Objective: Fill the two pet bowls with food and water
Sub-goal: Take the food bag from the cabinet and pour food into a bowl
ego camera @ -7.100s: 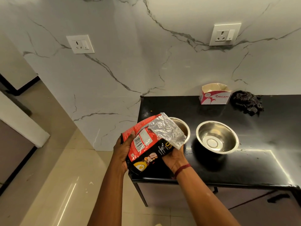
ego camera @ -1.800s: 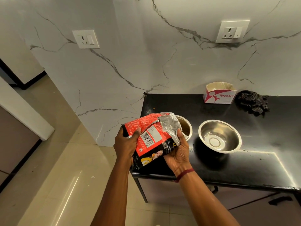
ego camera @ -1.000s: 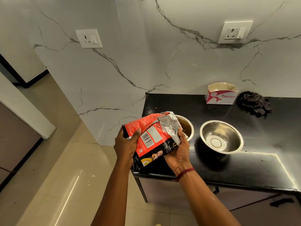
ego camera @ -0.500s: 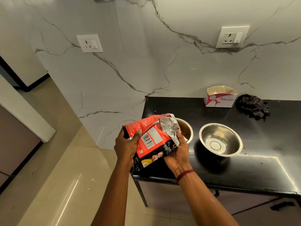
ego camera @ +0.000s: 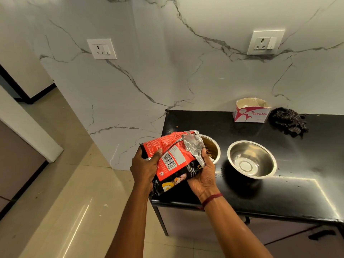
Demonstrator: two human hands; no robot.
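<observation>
A red and black pet food bag [ego camera: 173, 161] is tilted with its silver foil mouth over the left steel bowl [ego camera: 214, 148]. Brown kibble shows inside that bowl; the bag hides its left half. My left hand [ego camera: 146, 167] grips the bag's left side, thumb on the red face. My right hand [ego camera: 202, 175] holds the bag from below and pinches the foil edge. To the right, a second steel bowl [ego camera: 252, 159] stands on the black counter [ego camera: 279, 194] with nothing in it.
A white and pink cardboard box [ego camera: 251, 113] and a dark crumpled cloth [ego camera: 289, 123] lie at the counter's back by the marble wall. Two wall sockets [ego camera: 102, 48] sit above. Tiled floor [ego camera: 65, 211] lies to the left of the counter's edge.
The bag's foil mouth has been folded down since the oldest frame, and my right hand has shifted up onto it. Over the last second the hands and bag have barely moved.
</observation>
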